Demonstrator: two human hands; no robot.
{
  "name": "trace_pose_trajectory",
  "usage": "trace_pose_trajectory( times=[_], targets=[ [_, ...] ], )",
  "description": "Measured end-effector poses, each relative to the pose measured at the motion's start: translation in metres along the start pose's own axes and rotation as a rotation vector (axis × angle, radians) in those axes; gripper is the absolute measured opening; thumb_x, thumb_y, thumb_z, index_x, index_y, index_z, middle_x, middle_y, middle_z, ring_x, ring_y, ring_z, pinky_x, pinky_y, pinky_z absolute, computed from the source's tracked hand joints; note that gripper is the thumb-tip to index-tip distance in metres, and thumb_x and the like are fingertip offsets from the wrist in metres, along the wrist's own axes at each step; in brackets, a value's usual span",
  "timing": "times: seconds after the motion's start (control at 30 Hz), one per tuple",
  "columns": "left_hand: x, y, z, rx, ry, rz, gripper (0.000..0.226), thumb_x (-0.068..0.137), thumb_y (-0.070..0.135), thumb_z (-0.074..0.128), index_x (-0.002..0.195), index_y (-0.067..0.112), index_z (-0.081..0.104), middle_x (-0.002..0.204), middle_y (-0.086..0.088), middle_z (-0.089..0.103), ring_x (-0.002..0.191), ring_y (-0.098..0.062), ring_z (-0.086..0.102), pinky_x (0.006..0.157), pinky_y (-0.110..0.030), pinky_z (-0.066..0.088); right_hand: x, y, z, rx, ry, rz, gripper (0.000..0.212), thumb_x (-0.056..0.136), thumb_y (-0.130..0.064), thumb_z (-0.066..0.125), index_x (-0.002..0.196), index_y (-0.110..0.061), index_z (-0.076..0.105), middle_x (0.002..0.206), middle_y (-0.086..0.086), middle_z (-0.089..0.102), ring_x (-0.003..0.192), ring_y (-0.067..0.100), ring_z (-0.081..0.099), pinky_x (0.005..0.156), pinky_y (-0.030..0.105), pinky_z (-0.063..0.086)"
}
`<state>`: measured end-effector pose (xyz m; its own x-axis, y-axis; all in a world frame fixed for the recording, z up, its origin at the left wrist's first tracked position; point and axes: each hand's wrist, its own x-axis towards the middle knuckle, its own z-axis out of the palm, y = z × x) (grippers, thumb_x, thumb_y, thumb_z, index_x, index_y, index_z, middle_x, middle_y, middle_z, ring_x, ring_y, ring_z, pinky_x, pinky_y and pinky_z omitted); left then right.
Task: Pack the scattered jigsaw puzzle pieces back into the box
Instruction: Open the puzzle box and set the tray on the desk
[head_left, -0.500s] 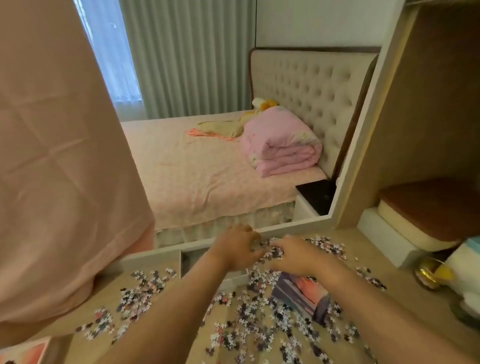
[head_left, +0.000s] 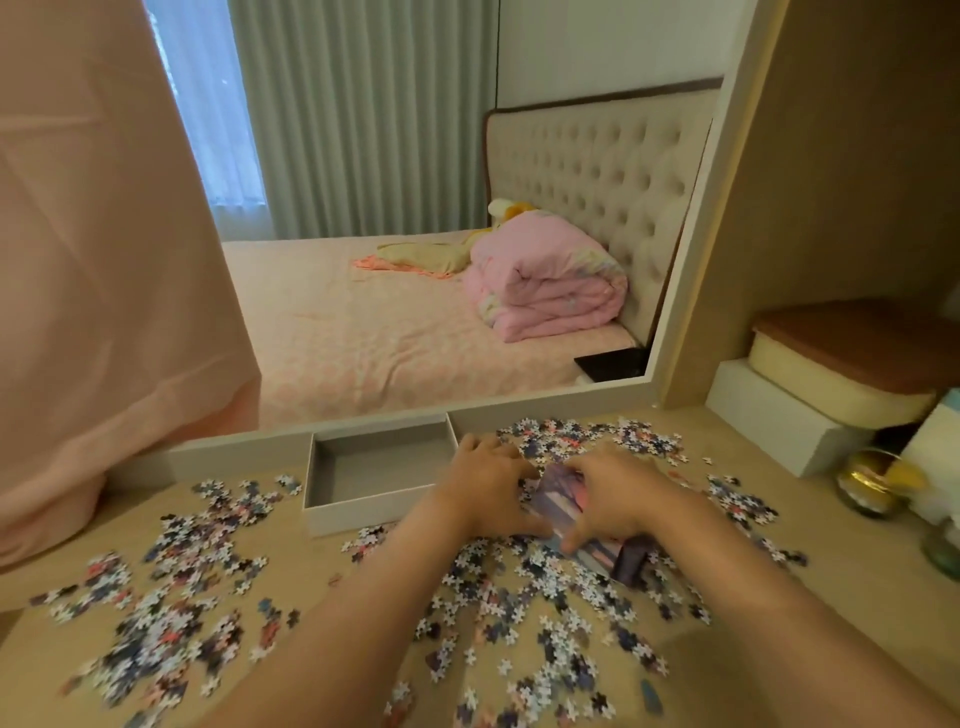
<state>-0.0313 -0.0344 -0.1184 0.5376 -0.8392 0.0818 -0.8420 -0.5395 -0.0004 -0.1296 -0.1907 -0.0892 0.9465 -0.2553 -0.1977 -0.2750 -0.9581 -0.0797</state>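
Small jigsaw puzzle pieces (head_left: 530, 587) lie scattered over the wooden desk, with another spread on the left (head_left: 171, 582) and a band at the back (head_left: 592, 436). An open grey box (head_left: 358, 512) stands empty against the mirror's base. A printed picture sheet (head_left: 563, 493) lies among the pieces just right of the box. My left hand (head_left: 483, 488) and my right hand (head_left: 618, 493) face each other with curled fingers and hold this sheet from both sides. Whatever pieces are under my palms is hidden.
A large mirror (head_left: 441, 260) rises behind the desk and reflects a bed and a person's pink garment. At the right stand a white block (head_left: 769, 415) with a brown-lidded case, a gold jar (head_left: 867, 480) and other small containers.
My hands have drawn back from the far pile onto the picture sheet. The view has tilted down, so the whole empty box now shows.
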Motion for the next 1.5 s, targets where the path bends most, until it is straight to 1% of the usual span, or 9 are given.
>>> trace_pose_trajectory(
  times=[0.13, 0.37, 0.53, 0.63, 0.7, 0.87, 1.07, 1.37, 1.5],
  targets=[
    [-0.010, 0.012, -0.011, -0.119, 0.090, -0.027, 0.070, 0.071, 0.065, 0.067, 0.131, 0.031, 0.052, 0.127, 0.004, 0.056, 0.118, -0.021, 0.044, 0.096, -0.039, 0.028, -0.014, -0.001, -0.004, 0.187, 0.090, -0.087, 0.084, 0.064, -0.042, 0.089, 0.132, -0.027, 0.043, 0.128, 0.001, 0.042, 0.105, 0.022, 0.056, 0.086, 0.038, 0.051],
    [-0.045, 0.015, -0.050, -0.877, 0.239, -0.128, 0.027, 0.083, 0.017, 0.070, 0.108, 0.022, 0.064, 0.098, 0.003, 0.072, 0.085, -0.010, 0.068, 0.084, -0.038, 0.056, -0.039, -0.018, -0.052, 0.340, 0.257, -0.264, 0.045, 0.080, -0.031, 0.074, 0.121, -0.028, 0.056, 0.114, -0.005, 0.051, 0.101, 0.016, 0.056, 0.081, 0.029, 0.045],
    [-0.081, -0.025, -0.075, -1.113, 0.418, -0.281, 0.010, 0.086, 0.019, 0.065, 0.095, 0.014, 0.068, 0.098, -0.013, 0.071, 0.091, -0.035, 0.068, 0.080, -0.050, 0.058, -0.046, -0.051, -0.063, 0.529, 0.468, -0.198, 0.051, 0.083, -0.052, 0.066, 0.128, -0.031, 0.054, 0.118, -0.012, 0.054, 0.098, 0.012, 0.059, 0.083, 0.035, 0.050],
    [-0.105, -0.050, -0.077, -1.174, 0.509, -0.351, 0.008, 0.092, 0.010, 0.063, 0.098, 0.013, 0.067, 0.099, -0.009, 0.072, 0.089, -0.027, 0.070, 0.076, -0.037, 0.061, -0.030, -0.079, -0.047, 0.829, 0.457, -0.180, 0.033, 0.082, -0.027, 0.074, 0.112, -0.025, 0.061, 0.091, -0.006, 0.064, 0.076, 0.014, 0.061, 0.064, 0.029, 0.047],
    [-0.118, -0.069, -0.071, -1.100, 0.549, -0.381, 0.012, 0.092, 0.011, 0.062, 0.104, 0.015, 0.065, 0.099, -0.003, 0.072, 0.090, -0.023, 0.070, 0.078, -0.035, 0.060, -0.015, -0.102, -0.039, 0.945, 0.450, -0.186, 0.025, 0.082, -0.017, 0.074, 0.105, -0.022, 0.065, 0.077, -0.006, 0.062, 0.067, 0.012, 0.059, 0.060, 0.026, 0.044],
    [-0.143, -0.109, -0.039, -0.526, 0.669, -0.502, 0.064, 0.088, 0.032, 0.070, 0.143, 0.026, 0.040, 0.132, 0.009, 0.054, 0.121, -0.013, 0.050, 0.099, -0.035, 0.046, 0.027, -0.146, -0.031, 0.853, 0.456, -0.226, 0.044, 0.095, -0.002, 0.052, 0.132, -0.026, 0.051, 0.117, 0.000, 0.053, 0.101, 0.014, 0.049, 0.081, 0.026, 0.039],
    [-0.153, -0.114, -0.004, -0.296, 0.547, -0.325, 0.058, 0.092, 0.050, 0.053, 0.145, 0.031, 0.040, 0.146, 0.011, 0.041, 0.134, -0.012, 0.033, 0.111, -0.033, 0.027, 0.069, -0.169, -0.021, 0.625, 0.231, -0.238, 0.046, 0.090, 0.005, 0.043, 0.118, -0.031, 0.050, 0.103, 0.015, 0.059, 0.071, 0.021, 0.055, 0.059, 0.028, 0.045],
    [-0.143, -0.128, 0.015, -0.214, 0.306, -0.260, 0.047, 0.093, 0.054, 0.048, 0.133, 0.032, 0.057, 0.142, 0.012, 0.048, 0.133, -0.011, 0.034, 0.115, -0.033, 0.016, 0.082, -0.176, -0.003, 0.186, 0.076, -0.231, 0.054, 0.093, -0.024, 0.057, 0.146, -0.020, 0.047, 0.150, 0.012, 0.034, 0.125, 0.030, 0.050, 0.109, 0.036, 0.040],
    [-0.141, -0.131, 0.012, -0.178, 0.240, -0.279, 0.048, 0.094, 0.053, 0.045, 0.132, 0.029, 0.060, 0.140, 0.012, 0.051, 0.131, -0.012, 0.034, 0.117, -0.036, 0.012, 0.064, -0.176, 0.004, 0.136, 0.048, -0.270, 0.028, 0.102, -0.040, 0.045, 0.103, -0.030, 0.071, 0.105, -0.003, 0.066, 0.099, 0.019, 0.056, 0.093, 0.032, 0.036]
  ],
)
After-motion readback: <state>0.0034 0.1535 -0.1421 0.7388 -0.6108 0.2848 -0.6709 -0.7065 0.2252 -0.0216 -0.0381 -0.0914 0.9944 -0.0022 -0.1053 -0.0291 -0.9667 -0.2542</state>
